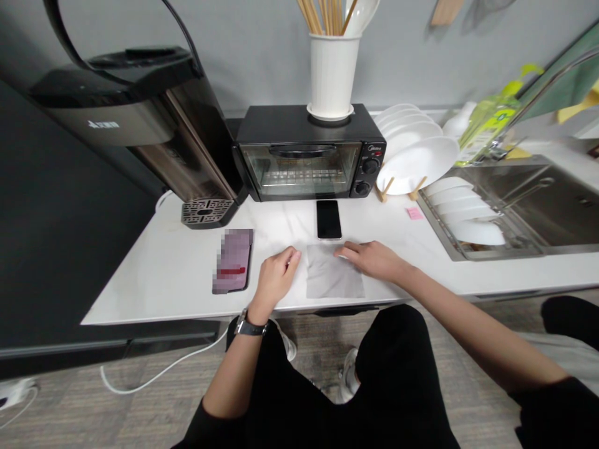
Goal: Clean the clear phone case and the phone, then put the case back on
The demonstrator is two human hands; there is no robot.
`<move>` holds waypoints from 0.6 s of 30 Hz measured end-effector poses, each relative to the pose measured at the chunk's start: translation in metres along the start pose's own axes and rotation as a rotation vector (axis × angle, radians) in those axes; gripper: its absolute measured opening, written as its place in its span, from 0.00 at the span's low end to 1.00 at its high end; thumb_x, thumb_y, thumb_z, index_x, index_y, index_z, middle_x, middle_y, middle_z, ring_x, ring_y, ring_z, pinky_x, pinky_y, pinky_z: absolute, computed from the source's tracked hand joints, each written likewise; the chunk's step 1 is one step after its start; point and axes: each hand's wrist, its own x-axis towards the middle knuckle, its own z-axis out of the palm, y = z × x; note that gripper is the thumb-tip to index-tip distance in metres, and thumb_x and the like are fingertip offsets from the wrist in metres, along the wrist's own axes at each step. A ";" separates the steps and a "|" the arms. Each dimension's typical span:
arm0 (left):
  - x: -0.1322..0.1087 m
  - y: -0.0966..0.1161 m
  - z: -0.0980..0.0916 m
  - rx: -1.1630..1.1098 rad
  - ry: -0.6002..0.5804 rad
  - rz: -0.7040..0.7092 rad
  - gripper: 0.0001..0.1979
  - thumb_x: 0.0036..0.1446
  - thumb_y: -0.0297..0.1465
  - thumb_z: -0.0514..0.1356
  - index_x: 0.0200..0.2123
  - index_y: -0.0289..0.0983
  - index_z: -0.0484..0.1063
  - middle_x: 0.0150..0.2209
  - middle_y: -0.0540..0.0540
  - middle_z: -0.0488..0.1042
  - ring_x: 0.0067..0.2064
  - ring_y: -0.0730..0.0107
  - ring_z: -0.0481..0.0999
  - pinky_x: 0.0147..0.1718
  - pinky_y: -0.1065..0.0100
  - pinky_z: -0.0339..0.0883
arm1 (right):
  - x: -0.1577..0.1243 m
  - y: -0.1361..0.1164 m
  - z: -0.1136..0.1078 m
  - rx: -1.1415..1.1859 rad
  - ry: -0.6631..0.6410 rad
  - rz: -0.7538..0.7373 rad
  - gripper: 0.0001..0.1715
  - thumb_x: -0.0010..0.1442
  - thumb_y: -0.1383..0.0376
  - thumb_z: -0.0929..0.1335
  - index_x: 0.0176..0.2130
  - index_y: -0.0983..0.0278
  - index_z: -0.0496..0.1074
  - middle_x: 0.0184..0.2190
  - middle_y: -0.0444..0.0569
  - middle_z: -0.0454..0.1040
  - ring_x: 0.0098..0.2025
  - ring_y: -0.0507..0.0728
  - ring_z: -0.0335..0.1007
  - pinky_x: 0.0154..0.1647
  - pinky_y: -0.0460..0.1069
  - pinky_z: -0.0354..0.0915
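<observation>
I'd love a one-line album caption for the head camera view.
Right hand on a gray cloth, left hand curled alongside, before a phone and toaster oven.

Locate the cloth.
In the head view, the cloth lies on the counter just right of centre, below the black phone, the right hand at its upper right.

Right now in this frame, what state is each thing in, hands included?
Cloth: spread flat, slightly wrinkled
Left hand: curled, beside the cloth
Right hand: touching the cloth
Black phone: lying flat, screen dark
Oven: door closed
Cup: upright, holding chopsticks
Plates beside the oven: standing on edge
Watch: fastened on the left wrist
</observation>
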 end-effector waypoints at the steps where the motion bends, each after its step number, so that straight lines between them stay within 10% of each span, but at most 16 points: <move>1: 0.000 0.000 0.000 -0.001 0.001 0.001 0.19 0.73 0.40 0.49 0.30 0.40 0.65 0.24 0.53 0.65 0.26 0.71 0.64 0.31 0.68 0.52 | -0.001 -0.001 -0.001 0.000 0.009 0.005 0.26 0.69 0.76 0.61 0.62 0.59 0.66 0.54 0.52 0.78 0.33 0.54 0.77 0.29 0.48 0.59; 10: -0.020 0.051 0.019 -0.031 -0.170 0.208 0.18 0.67 0.47 0.61 0.32 0.40 0.69 0.25 0.54 0.70 0.27 0.71 0.68 0.30 0.69 0.55 | -0.042 -0.044 -0.009 0.116 0.183 -0.066 0.30 0.78 0.59 0.56 0.75 0.52 0.48 0.42 0.47 0.77 0.33 0.54 0.76 0.28 0.47 0.63; 18: -0.010 0.103 0.041 0.003 -0.319 0.300 0.25 0.63 0.48 0.64 0.24 0.39 0.61 0.22 0.53 0.68 0.25 0.72 0.64 0.28 0.67 0.48 | -0.070 -0.062 0.004 0.524 0.269 -0.018 0.22 0.76 0.58 0.60 0.66 0.53 0.64 0.46 0.49 0.79 0.39 0.55 0.78 0.37 0.48 0.70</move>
